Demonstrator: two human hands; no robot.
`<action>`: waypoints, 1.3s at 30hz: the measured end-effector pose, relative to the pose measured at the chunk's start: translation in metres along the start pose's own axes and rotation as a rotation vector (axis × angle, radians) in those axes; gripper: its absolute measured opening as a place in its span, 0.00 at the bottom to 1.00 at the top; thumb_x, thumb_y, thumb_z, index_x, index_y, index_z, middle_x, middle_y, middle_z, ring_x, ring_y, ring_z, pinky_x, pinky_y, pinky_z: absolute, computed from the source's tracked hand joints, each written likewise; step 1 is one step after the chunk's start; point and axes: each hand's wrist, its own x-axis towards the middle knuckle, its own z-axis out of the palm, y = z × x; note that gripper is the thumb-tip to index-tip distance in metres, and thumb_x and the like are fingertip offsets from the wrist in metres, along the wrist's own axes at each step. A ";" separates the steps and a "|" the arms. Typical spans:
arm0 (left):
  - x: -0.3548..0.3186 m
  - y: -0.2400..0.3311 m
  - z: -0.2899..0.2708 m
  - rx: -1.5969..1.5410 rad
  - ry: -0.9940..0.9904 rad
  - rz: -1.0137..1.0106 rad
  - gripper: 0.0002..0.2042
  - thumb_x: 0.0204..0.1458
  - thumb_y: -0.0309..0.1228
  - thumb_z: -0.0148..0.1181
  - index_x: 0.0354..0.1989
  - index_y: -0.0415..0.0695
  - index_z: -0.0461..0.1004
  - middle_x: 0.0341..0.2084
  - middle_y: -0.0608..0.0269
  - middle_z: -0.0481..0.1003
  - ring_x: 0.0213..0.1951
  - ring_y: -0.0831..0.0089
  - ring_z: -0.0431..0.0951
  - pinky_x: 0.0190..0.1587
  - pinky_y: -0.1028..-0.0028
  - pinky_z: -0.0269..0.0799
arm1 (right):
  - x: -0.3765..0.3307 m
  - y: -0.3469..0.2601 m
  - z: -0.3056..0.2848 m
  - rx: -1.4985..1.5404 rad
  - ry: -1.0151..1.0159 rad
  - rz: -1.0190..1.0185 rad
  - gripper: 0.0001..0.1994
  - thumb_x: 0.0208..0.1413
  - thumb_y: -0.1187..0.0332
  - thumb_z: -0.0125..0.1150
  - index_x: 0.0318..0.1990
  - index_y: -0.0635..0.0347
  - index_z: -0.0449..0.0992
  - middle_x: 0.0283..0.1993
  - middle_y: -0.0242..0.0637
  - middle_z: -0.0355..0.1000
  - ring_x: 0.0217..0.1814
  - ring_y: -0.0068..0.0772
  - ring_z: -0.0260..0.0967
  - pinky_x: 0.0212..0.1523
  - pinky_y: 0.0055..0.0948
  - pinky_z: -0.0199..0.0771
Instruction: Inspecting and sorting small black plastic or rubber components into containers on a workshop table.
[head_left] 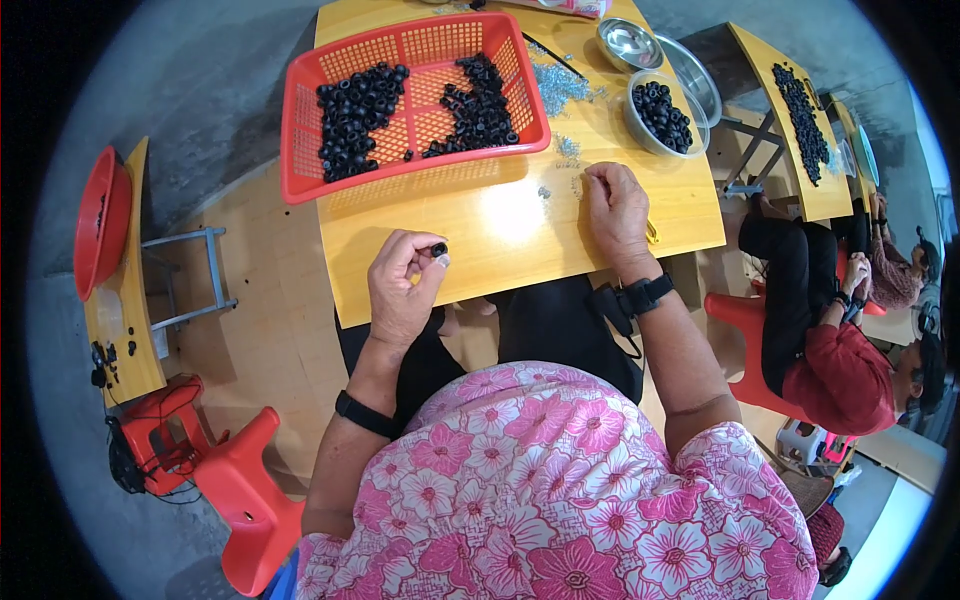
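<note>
My left hand is held at the table's front edge. Its thumb and fingers pinch a small round black plastic cap with a hollow in its end. Over the table to the right, my right hand is closed with the fingertips together; whatever they grip is too small or hidden to make out. Close by its fingertips lie a few tiny clear pieces. Beyond the hands stands a red plastic basket with two heaps of black caps inside.
A bigger pile of clear pieces lies right of the basket. Near it are a bowl of black parts and a steel bowl. A yellow tool rests by my right wrist. Co-workers sit at right; red stools stand at left.
</note>
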 end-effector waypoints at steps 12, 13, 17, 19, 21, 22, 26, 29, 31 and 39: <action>0.001 -0.002 0.002 -0.007 0.008 0.015 0.08 0.45 0.16 0.58 0.34 0.37 0.72 0.27 0.66 0.68 0.27 0.81 0.69 0.31 0.82 0.66 | -0.011 -0.011 -0.013 -0.035 -0.167 -0.025 0.05 0.47 0.75 0.60 0.31 0.64 0.72 0.31 0.44 0.67 0.30 0.44 0.68 0.33 0.36 0.71; 0.001 -0.002 0.001 0.005 0.019 0.028 0.08 0.45 0.16 0.58 0.34 0.36 0.73 0.26 0.64 0.69 0.26 0.80 0.70 0.31 0.82 0.68 | -0.011 -0.010 -0.010 -0.054 -0.145 -0.075 0.04 0.47 0.75 0.59 0.31 0.63 0.72 0.31 0.45 0.66 0.31 0.46 0.68 0.33 0.38 0.71; 0.000 -0.001 -0.001 0.002 0.027 0.019 0.07 0.45 0.16 0.59 0.34 0.37 0.73 0.26 0.64 0.69 0.26 0.81 0.71 0.31 0.82 0.69 | -0.012 -0.011 -0.006 -0.099 -0.147 -0.121 0.03 0.48 0.75 0.58 0.30 0.63 0.71 0.32 0.46 0.66 0.34 0.49 0.68 0.34 0.41 0.70; -0.001 -0.004 -0.001 -0.014 0.025 0.018 0.07 0.45 0.17 0.59 0.33 0.37 0.73 0.26 0.64 0.70 0.26 0.81 0.71 0.31 0.82 0.68 | -0.014 -0.012 -0.007 -0.148 -0.134 -0.159 0.03 0.50 0.75 0.57 0.31 0.62 0.69 0.32 0.46 0.66 0.34 0.50 0.68 0.35 0.42 0.70; -0.001 -0.005 0.002 -0.025 0.016 0.018 0.07 0.45 0.17 0.59 0.33 0.37 0.72 0.27 0.66 0.69 0.26 0.82 0.69 0.31 0.82 0.67 | -0.015 -0.009 -0.008 -0.181 -0.145 -0.170 0.03 0.51 0.74 0.56 0.31 0.62 0.69 0.33 0.46 0.66 0.34 0.50 0.68 0.35 0.42 0.71; -0.001 -0.005 0.002 -0.034 0.007 0.016 0.06 0.46 0.17 0.58 0.34 0.36 0.72 0.27 0.67 0.68 0.27 0.83 0.68 0.32 0.83 0.65 | -0.016 -0.007 -0.009 -0.212 -0.158 -0.181 0.03 0.52 0.74 0.55 0.31 0.61 0.69 0.33 0.46 0.66 0.34 0.50 0.68 0.36 0.42 0.71; -0.001 -0.005 0.003 -0.031 0.013 0.008 0.06 0.46 0.17 0.59 0.33 0.36 0.72 0.27 0.67 0.69 0.27 0.84 0.68 0.32 0.84 0.65 | -0.013 0.001 -0.011 -0.204 -0.194 -0.229 0.03 0.52 0.72 0.55 0.33 0.60 0.70 0.34 0.47 0.67 0.34 0.50 0.69 0.35 0.42 0.73; -0.002 -0.007 0.002 -0.019 0.013 0.009 0.06 0.46 0.17 0.59 0.33 0.37 0.73 0.27 0.67 0.69 0.28 0.84 0.68 0.32 0.84 0.66 | -0.015 -0.001 -0.010 -0.224 -0.224 -0.218 0.03 0.53 0.73 0.54 0.34 0.60 0.70 0.35 0.46 0.67 0.34 0.50 0.69 0.35 0.42 0.73; -0.003 -0.007 0.001 -0.007 0.012 0.032 0.06 0.45 0.18 0.60 0.33 0.37 0.74 0.27 0.67 0.70 0.28 0.83 0.69 0.32 0.83 0.66 | -0.017 -0.007 -0.010 -0.244 -0.238 -0.229 0.03 0.52 0.73 0.54 0.34 0.60 0.71 0.35 0.46 0.67 0.34 0.50 0.69 0.36 0.41 0.73; -0.002 -0.002 -0.001 -0.017 -0.001 0.029 0.08 0.44 0.18 0.61 0.34 0.38 0.77 0.26 0.67 0.71 0.28 0.81 0.70 0.33 0.82 0.68 | -0.025 -0.012 -0.013 -0.182 -0.204 -0.337 0.05 0.47 0.80 0.52 0.32 0.61 0.71 0.32 0.46 0.69 0.32 0.49 0.70 0.33 0.40 0.72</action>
